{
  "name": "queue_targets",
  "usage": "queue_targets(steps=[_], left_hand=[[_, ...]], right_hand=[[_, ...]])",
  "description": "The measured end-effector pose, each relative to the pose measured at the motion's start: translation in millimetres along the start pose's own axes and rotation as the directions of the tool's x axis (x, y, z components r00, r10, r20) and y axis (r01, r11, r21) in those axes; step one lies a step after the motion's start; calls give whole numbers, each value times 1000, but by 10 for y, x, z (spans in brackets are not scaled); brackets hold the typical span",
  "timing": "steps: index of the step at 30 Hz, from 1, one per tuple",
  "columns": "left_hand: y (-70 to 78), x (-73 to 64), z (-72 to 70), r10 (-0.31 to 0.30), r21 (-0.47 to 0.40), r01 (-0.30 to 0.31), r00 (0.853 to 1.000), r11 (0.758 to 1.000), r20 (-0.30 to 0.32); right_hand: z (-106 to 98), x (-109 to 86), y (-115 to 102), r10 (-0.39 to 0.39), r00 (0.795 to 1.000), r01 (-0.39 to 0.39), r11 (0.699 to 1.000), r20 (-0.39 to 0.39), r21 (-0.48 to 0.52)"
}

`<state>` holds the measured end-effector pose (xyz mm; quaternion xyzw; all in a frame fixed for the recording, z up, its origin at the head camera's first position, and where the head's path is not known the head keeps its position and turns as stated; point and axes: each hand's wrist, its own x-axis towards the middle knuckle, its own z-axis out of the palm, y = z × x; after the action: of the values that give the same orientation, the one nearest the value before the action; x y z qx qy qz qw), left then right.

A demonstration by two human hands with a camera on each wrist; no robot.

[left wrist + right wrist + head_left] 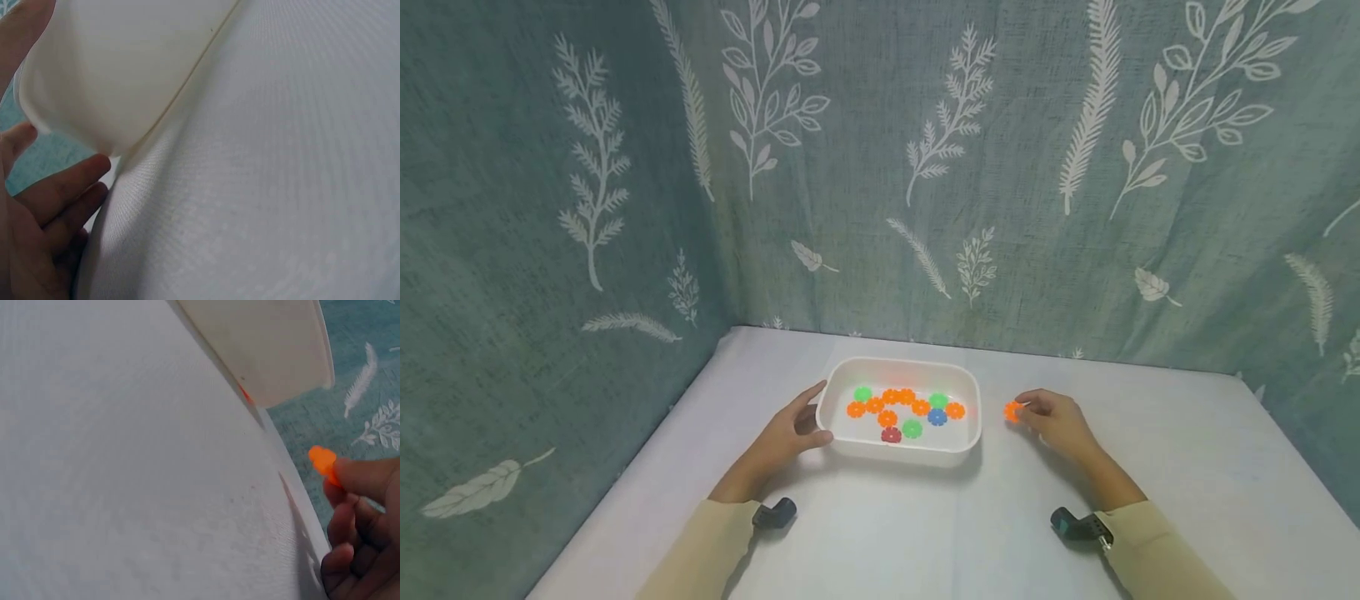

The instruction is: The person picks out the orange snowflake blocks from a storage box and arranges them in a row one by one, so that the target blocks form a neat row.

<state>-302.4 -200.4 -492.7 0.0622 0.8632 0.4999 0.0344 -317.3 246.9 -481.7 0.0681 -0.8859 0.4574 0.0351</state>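
Note:
A white plastic tub (895, 454) with rounded corners sits on the table. My left hand (790, 429) holds its left end, thumb at the front corner and index finger along the side; in the left wrist view, fingertips (97, 164) lie right at the wall. To the right of the tub, my right hand (1060, 423) pinches an orange notched flower-shaped disc (1012, 412) between thumb and fingers. The right wrist view shows this orange disc (322, 460) at the fingertips, over the table. Inside the tub lie several similar discs: orange ones (887, 418), green ones (912, 428), a blue one (937, 417) and a red one (891, 435).
A white cloth covers the table (880, 533). Behind it and on the left hangs a green curtain (865, 208) with white leaf prints. A dark wrist camera (775, 513) is strapped to the left arm, another (1075, 525) to the right.

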Motion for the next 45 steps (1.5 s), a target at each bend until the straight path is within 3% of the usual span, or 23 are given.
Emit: queue_targets(steps=[6,17,29,45], left_hand=[[-19,19,9,12,-2,-12,1000,1000,5],[3,2,-5,45,-25,-44,999,999,15],[20,-23,-4,25,-6,-25,1000,1000,1],[17,-9,-22,42,-4,-42,999,999,9]], right_hand=[[3,40,68,-15,999,11,993,-39,-115],[34,77,95,2,999,-11,977,-41,-215],[74,58,103,-26,998,12,969,-54,-247],[88,79,73,28,998,-41,963,-53,-266]])
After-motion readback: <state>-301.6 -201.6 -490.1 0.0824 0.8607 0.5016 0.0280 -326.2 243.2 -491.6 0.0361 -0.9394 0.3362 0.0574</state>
